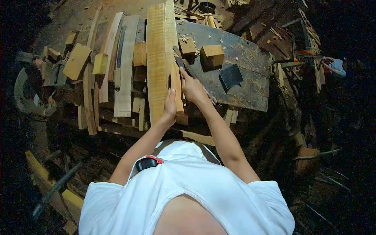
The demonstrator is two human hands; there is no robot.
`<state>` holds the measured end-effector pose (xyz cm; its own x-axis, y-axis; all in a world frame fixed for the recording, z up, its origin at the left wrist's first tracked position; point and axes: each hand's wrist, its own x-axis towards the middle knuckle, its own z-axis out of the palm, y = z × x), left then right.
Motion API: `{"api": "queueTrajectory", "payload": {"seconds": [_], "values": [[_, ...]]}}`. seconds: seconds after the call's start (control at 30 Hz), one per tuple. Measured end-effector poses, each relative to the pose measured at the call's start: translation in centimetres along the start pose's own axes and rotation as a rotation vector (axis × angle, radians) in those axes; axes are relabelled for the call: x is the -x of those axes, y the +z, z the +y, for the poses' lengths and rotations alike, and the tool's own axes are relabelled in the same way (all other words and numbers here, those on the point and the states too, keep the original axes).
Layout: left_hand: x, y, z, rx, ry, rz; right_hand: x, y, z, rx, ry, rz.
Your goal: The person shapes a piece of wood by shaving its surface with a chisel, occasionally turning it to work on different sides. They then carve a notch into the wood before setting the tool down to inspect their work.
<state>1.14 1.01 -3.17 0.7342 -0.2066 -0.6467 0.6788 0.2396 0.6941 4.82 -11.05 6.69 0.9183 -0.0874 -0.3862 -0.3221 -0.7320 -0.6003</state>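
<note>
- Long golden plank (156,58), rippled grain, lies along the scarred workbench's (250,66) left edge.
- Left hand (170,106) presses flat on it, fingers stretched out.
- Right hand (192,88) clamps a dark tool (181,64), possibly a chisel, against it.
- Two squarish wood blocks (212,55), one dark pad (230,75); dim, scrap-littered workshop.

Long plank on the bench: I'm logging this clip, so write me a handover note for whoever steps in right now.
Hands: the left hand rests open on the near end of the long plank. The right hand has its grip shut on a dark tool held at the plank's right edge.
Things: the plank lies lengthwise on the workbench, with loose boards to its left and a wooden block to its right.
Done: wood chips suggest some cutting.
Left: cannot tell how much.
</note>
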Motion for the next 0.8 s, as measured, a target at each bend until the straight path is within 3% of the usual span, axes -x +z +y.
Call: {"api": "queueTrajectory", "payload": {"seconds": [0.07, 0.1, 0.2, 0.23, 0.33, 0.4, 0.43, 0.53, 0.67, 0.73, 0.8], "values": [[1.8, 0.7, 1.8, 0.140, -0.045, -0.084, 2.7, -0.9, -0.6, 0.026, -0.019, -0.012], [2.8, 2.2, 2.7, 0.171, 0.096, 0.020, 3.9, -0.8, -0.4, 0.052, -0.009, -0.057], [2.9, 2.4, 2.5, 0.124, 0.062, 0.093, 4.4, -0.8, -0.5, 0.097, 0.004, -0.101], [2.8, 1.8, 2.6, 0.092, 0.037, -0.039, 3.7, -1.0, -0.9, 0.068, 0.006, -0.082], [4.1, 2.6, 4.4, 0.091, -0.059, -0.075, 3.1, -0.4, 0.2, -0.036, -0.044, -0.020], [2.1, 1.8, 2.3, 0.052, 0.076, -0.012, 4.3, 0.2, 0.3, 0.029, -0.018, 0.011], [2.0, 1.7, 2.7, 0.062, 0.111, -0.011, 5.5, -0.8, -1.0, 0.045, 0.081, -0.106], [4.0, 2.2, 3.6, 0.084, 0.031, -0.011, 4.8, -0.5, -0.9, -0.010, 0.029, -0.050], [2.2, 1.5, 1.9, 0.005, 0.125, 0.021, -0.7, 1.2, 1.3, 0.001, -0.012, 0.056], [3.8, 2.0, 3.9, 0.024, -0.042, -0.044, 2.4, -0.6, 0.2, 0.006, -0.018, 0.012], [3.3, 2.1, 3.6, 0.037, 0.033, -0.016, 4.7, -0.7, 0.0, 0.063, 0.023, -0.104]]}}
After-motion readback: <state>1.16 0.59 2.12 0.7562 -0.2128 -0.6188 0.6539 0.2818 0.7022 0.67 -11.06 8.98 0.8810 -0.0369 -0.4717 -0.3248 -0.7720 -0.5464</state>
